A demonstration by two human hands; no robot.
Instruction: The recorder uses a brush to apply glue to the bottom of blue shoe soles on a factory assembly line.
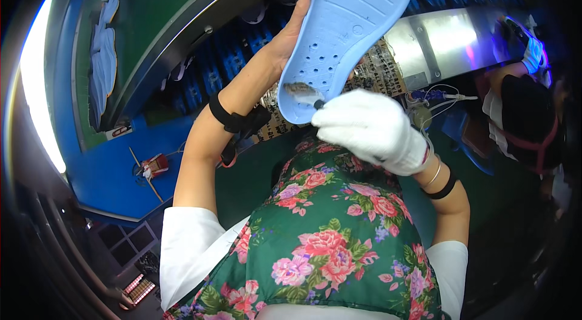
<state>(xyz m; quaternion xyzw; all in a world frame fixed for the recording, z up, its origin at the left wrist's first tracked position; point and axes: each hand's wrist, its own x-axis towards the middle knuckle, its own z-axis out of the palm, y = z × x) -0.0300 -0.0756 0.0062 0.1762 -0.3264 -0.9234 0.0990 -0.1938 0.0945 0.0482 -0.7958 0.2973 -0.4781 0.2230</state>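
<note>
In the upper middle of the head view, holding up a light-blue moulded shoe sole with small round holes [351, 23], at its left edge, in the bare left hand [286, 47]. Gripping it with the thumb along this edge and with the other fingers mostly hidden behind. Pointing its orange-tipped end to the top border and tilting its holed, rounded end down toward the body. Pinching, in the closed right hand in a white knitted glove [373, 129], a small brush with a short black part [303, 91]. Directing its blurred bristles at the lower holes of the sole, but not being able to tell touching from being just above. Wearing a dark-green apron with pink flowers [327, 253], white short sleeves [191, 241] and a black band on the right forearm [445, 188]. Having at upper left more light-blue soles with orange edges [104, 65], and at lower left a flat blue tabletop [106, 182] with a small red object [156, 165] on it. Seeing, well apart at right, another person in dark clothing [527, 108].
</note>
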